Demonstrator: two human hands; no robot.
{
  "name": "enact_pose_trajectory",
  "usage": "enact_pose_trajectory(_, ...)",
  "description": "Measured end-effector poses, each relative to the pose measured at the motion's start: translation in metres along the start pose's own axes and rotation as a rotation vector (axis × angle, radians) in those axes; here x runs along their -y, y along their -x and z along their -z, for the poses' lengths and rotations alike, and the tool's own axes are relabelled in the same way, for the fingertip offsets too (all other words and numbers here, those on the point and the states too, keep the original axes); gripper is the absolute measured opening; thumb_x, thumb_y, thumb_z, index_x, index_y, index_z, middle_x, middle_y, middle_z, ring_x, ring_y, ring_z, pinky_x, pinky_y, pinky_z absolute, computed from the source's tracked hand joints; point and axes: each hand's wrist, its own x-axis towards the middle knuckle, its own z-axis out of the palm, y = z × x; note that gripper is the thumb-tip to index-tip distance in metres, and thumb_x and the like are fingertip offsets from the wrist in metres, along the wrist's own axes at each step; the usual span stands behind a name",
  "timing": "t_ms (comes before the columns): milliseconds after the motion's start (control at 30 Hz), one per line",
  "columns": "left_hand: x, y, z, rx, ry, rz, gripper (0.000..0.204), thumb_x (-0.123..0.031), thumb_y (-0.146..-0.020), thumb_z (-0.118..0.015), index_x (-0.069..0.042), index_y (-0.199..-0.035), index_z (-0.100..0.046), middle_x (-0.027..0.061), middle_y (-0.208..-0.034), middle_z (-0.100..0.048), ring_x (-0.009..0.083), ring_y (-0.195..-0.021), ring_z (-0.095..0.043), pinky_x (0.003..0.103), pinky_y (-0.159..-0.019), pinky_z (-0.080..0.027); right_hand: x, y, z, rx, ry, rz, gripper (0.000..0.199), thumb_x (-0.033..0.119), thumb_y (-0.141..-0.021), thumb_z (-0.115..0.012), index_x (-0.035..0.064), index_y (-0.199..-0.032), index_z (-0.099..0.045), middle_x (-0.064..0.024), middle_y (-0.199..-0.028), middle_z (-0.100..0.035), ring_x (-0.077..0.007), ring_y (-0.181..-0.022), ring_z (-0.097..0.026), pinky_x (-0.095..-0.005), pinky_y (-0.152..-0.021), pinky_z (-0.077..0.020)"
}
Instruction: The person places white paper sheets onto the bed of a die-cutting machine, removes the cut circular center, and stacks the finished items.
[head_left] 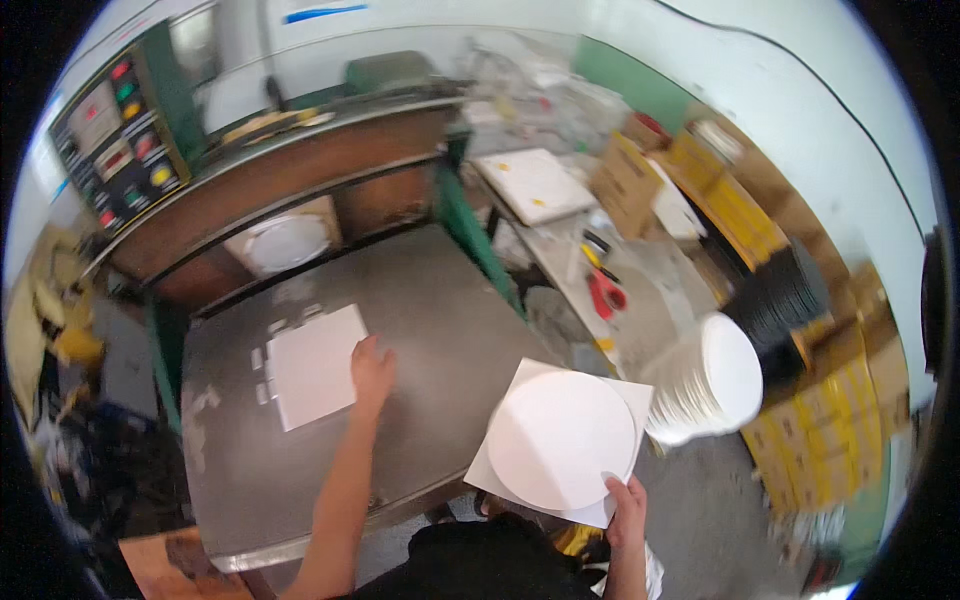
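On the dark metal press table, a white square sheet (318, 372) lies against several small pale blocks at its left and far edges. My left hand (372, 372) is at this sheet's right edge, its fingers bent and closed on the rim; the exact grip is blurred. Off the table's right front corner, my right hand (627, 508) pinches another white square board (600, 515) by its near right corner. A flat white round disc (563, 440) lies on top of that board, with my right thumb near its rim.
The press table (440, 330) fills the middle, below a brown press head (290, 170). A control panel (120, 140) stands far left. At right are a stack of white discs (730, 370), black discs (780, 300), a side bench with red-handled scissors (606, 296) and cardboard boxes (830, 430).
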Motion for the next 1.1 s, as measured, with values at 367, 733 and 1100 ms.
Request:
enact_pose_trajectory(367,-0.228,0.179,0.053,1.058,0.894,0.203,0.041,-0.014,-0.093,-0.058,-0.002,-0.131,-0.047,0.0088,-0.107,-0.063,0.0177,-0.091,-0.063,0.033,-0.074,-0.055,-0.025,0.003,0.088,0.05,-0.152,-0.178,0.031,0.017,-0.094,-0.059,-0.002,-0.118,-0.059,-0.0082,-0.094,-0.069,-0.016,-0.078,-0.065,-0.0294,-0.07,-0.0518)
enact_pose_trajectory(733,-0.46,0.158,-0.109,1.104,1.309,0.334,0.04,-0.014,-0.1,-0.045,-0.005,-0.139,-0.038,0.0116,-0.13,-0.054,0.0247,-0.11,-0.06,0.041,-0.084,-0.054,-0.005,0.066,0.415,-0.759,0.831,0.117,0.027,0.017,-0.091,-0.055,-0.0011,-0.109,-0.063,-0.0131,-0.072,-0.067,-0.0191,-0.062,-0.065,-0.0325,-0.057,-0.0516)
enact_pose_trajectory(1100,-0.561,0.177,-0.216,1.234,1.098,0.4,0.036,-0.016,-0.099,-0.049,0.004,-0.128,-0.041,0.0196,-0.124,-0.055,0.031,-0.105,-0.063,0.04,-0.088,-0.057,-0.177,0.118,0.548,-1.087,1.368,-0.487,0.03,0.019,-0.081,-0.058,-0.0031,-0.102,-0.057,-0.0233,-0.092,-0.065,-0.0409,-0.089,-0.064,-0.0495,-0.08,-0.0515)
